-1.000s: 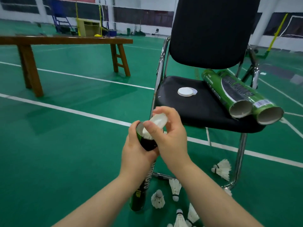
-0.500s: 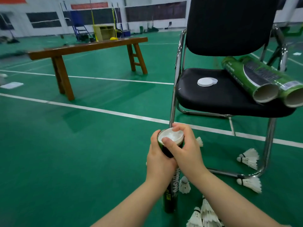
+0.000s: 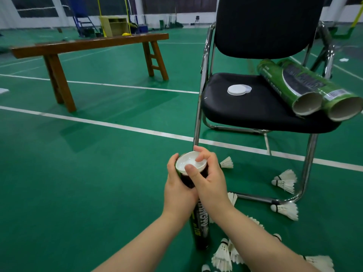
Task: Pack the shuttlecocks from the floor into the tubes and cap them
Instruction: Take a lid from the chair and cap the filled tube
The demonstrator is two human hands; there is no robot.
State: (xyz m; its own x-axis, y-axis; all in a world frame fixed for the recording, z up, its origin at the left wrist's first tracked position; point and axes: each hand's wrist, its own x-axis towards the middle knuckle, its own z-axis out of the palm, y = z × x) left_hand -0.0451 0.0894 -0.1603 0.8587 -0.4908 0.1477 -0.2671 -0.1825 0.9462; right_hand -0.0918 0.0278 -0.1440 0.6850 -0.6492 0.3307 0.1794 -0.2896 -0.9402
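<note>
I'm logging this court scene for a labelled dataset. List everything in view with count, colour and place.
held tube: one, dark green and black, upright on the floor, gripped near its top
cap: one, white, seated in the held tube's mouth
open tubes: two, green, lying side by side on the chair seat, mouths toward the camera
spare caps: two, white, overlapping on the seat
shuttlecocks: white, at least ten, scattered on the floor around the chair legs
chair: one, black with chrome frame, right
bench: one, brown wood, left background
floor: green with white lines
left hand: grips the held tube
right hand: presses the cap
</note>
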